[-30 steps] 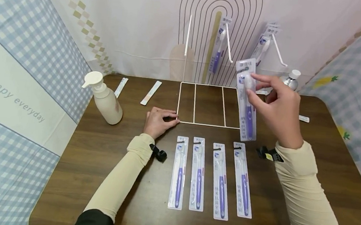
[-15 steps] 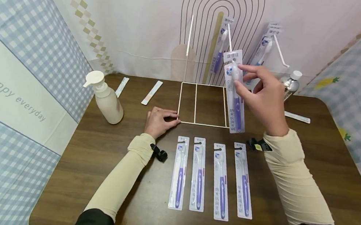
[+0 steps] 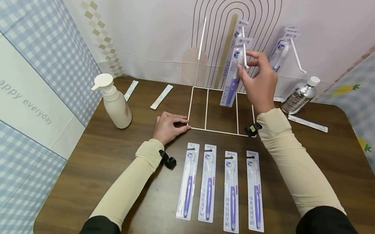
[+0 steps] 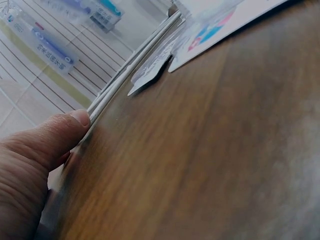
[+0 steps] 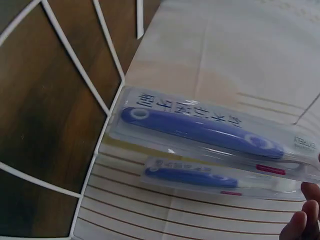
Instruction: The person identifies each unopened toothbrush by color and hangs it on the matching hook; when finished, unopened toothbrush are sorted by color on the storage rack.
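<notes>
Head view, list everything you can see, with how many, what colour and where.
packs on table: 4, purple brushes in clear packs, side by side at the near edge
held pack: 1, purple, at the middle hook
hung packs: several, purple, on the rack's hooks
rack: 1, white wire, back centre
pump bottle: 1, cream, left
silver bottle: 1, white cap, right
strips: 3, white, two back left, one right
table: 1, dark wood
left hand: rests on the rack's base corner
right hand: fingers pinch the held pack
</notes>
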Demonstrator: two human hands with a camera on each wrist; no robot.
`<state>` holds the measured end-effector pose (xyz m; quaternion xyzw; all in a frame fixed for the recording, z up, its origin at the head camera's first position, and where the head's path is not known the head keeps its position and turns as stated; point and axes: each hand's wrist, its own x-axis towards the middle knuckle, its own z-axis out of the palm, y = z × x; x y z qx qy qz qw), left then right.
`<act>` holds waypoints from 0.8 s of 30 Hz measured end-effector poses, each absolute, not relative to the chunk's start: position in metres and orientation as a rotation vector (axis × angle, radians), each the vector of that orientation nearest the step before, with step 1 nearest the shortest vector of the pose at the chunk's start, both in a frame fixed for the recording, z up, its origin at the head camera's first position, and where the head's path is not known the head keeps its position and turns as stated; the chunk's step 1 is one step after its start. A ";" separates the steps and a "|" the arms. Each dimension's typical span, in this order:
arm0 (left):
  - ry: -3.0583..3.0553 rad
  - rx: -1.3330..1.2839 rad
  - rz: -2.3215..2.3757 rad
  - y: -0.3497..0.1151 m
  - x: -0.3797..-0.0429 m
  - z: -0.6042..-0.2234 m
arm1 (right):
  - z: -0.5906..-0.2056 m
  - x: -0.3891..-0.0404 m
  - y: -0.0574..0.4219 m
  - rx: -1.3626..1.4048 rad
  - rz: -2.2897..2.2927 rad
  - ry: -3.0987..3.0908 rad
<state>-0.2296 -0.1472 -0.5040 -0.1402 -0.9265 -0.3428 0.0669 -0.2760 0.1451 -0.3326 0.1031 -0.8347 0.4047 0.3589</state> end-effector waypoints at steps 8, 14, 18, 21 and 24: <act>-2.788 -0.425 -1.017 -0.147 -0.229 -0.502 | -0.327 -0.311 0.140 0.250 0.955 -2.195; -2.793 -0.417 -1.023 -0.146 -0.229 -0.502 | -0.324 -0.323 0.141 0.195 0.908 -2.250; -2.795 -0.422 -1.016 -0.145 -0.229 -0.504 | -0.325 -0.327 0.144 0.169 0.879 -2.251; -2.785 -0.426 -1.024 -0.146 -0.229 -0.504 | -0.325 -0.329 0.146 0.176 0.863 -2.258; -2.775 -0.422 -1.023 -0.148 -0.229 -0.503 | -0.324 -0.328 0.146 0.187 0.870 -2.268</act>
